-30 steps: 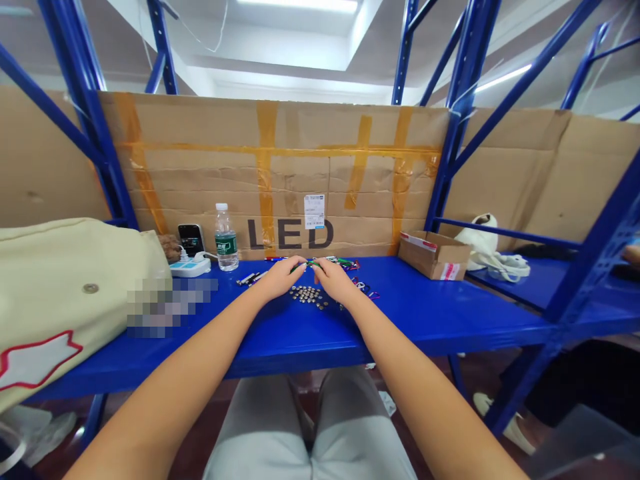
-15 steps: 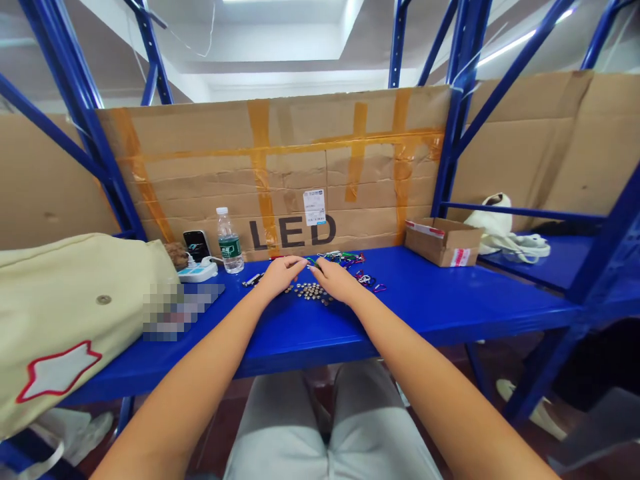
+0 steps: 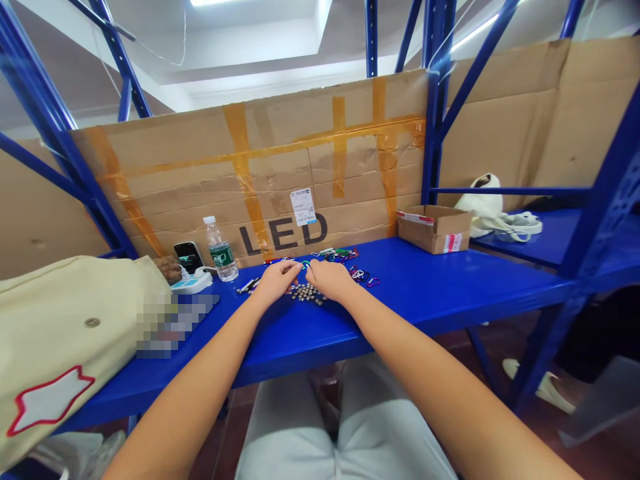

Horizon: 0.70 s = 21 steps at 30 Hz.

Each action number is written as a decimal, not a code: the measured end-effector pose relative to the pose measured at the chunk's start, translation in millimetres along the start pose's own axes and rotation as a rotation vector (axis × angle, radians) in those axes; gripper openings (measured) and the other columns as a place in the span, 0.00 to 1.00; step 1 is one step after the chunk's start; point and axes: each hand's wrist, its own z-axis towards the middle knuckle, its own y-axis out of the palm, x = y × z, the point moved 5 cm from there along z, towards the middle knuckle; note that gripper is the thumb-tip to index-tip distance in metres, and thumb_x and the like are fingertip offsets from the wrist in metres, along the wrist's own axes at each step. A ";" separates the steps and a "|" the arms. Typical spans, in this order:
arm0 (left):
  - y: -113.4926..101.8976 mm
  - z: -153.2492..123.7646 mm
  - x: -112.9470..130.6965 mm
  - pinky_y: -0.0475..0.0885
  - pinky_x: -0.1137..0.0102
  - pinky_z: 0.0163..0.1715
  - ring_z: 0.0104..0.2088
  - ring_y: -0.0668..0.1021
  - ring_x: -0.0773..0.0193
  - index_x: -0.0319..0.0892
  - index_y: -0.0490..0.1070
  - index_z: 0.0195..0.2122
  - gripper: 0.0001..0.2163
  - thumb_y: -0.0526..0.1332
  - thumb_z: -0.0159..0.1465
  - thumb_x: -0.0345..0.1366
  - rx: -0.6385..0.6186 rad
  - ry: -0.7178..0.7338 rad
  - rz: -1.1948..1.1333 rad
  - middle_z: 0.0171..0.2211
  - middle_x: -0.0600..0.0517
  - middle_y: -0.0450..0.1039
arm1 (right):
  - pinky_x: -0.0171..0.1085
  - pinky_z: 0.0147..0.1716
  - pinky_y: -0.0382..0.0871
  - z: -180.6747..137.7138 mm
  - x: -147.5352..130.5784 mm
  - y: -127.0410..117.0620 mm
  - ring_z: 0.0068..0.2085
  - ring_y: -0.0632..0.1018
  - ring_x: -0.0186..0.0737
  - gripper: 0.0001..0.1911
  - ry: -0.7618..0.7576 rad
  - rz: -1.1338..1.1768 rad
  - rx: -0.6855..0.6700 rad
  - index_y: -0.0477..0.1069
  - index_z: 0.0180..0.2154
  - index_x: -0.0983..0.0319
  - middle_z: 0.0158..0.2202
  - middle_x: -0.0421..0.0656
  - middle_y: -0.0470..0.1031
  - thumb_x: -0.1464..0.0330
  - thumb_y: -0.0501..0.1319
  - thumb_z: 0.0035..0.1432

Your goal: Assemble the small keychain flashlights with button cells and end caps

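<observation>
My left hand (image 3: pixel 278 279) and my right hand (image 3: pixel 330 279) meet over the blue table, fingers pinched together. Between their fingertips is a small green carabiner (image 3: pixel 305 265), mostly hidden by the fingers. Just below the hands lies a pile of small round metal pieces (image 3: pixel 307 293), too small to name. Coloured carabiners (image 3: pixel 340 255) are heaped behind my right hand, and more purple and dark carabiners (image 3: pixel 364 275) lie to its right. Beside my left hand are some slim dark and silver pieces (image 3: pixel 247 285).
A water bottle (image 3: pixel 221 251), a power strip (image 3: pixel 193 283) and a phone (image 3: pixel 189 256) stand at the back left. A cream bag (image 3: pixel 75 320) covers the table's left end. At the back right is an open cardboard box (image 3: pixel 434 229). Cardboard (image 3: pixel 195 193) walls the rear.
My head view has tilted and shifted slightly. Both hands stay together at the same spot, and the right fingers have curled in more around the green carabiner, which shows more clearly.
</observation>
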 end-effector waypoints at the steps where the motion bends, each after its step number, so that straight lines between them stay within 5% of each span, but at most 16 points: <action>1: -0.1 -1.0 3.8 0.62 0.74 0.17 0.15 0.67 0.71 0.39 0.71 0.38 0.17 0.54 0.61 0.49 0.006 0.051 0.054 0.21 0.56 0.69 | 0.39 0.37 0.66 0.2 1.5 -1.3 0.41 0.78 0.48 0.16 0.035 0.022 0.011 0.66 0.44 0.65 0.40 0.51 0.76 0.65 0.44 0.66; 5: 1.8 -6.8 21.4 0.68 0.72 0.30 0.26 0.74 0.65 0.41 0.72 0.33 0.14 0.51 0.64 0.43 0.021 0.320 0.336 0.25 0.53 0.73 | 0.38 0.35 0.65 0.7 4.5 -2.5 0.39 0.78 0.45 0.16 0.102 0.104 0.039 0.63 0.44 0.64 0.39 0.50 0.76 0.63 0.42 0.67; 9: 1.7 -9.5 27.0 0.68 0.70 0.39 0.37 0.77 0.61 0.42 0.74 0.39 0.13 0.51 0.66 0.41 0.034 0.463 0.447 0.36 0.50 0.78 | 0.36 0.36 0.62 2.9 7.3 3.1 0.39 0.76 0.43 0.15 0.108 0.223 0.022 0.62 0.43 0.63 0.39 0.50 0.75 0.63 0.41 0.68; 16: -1.7 -6.8 21.9 0.68 0.70 0.40 0.37 0.77 0.60 0.41 0.75 0.40 0.16 0.50 0.66 0.42 0.052 0.443 0.408 0.38 0.49 0.78 | 0.34 0.35 0.60 7.0 11.3 6.4 0.36 0.73 0.39 0.13 0.056 0.401 0.114 0.62 0.37 0.62 0.36 0.47 0.74 0.63 0.44 0.67; 21: 9.9 -11.9 20.2 0.68 0.69 0.39 0.36 0.77 0.60 0.42 0.76 0.36 0.16 0.51 0.65 0.44 -0.149 0.415 0.371 0.36 0.50 0.78 | 0.34 0.35 0.62 5.3 27.2 -7.6 0.37 0.73 0.39 0.16 0.170 0.463 0.206 0.63 0.39 0.62 0.37 0.48 0.74 0.63 0.40 0.67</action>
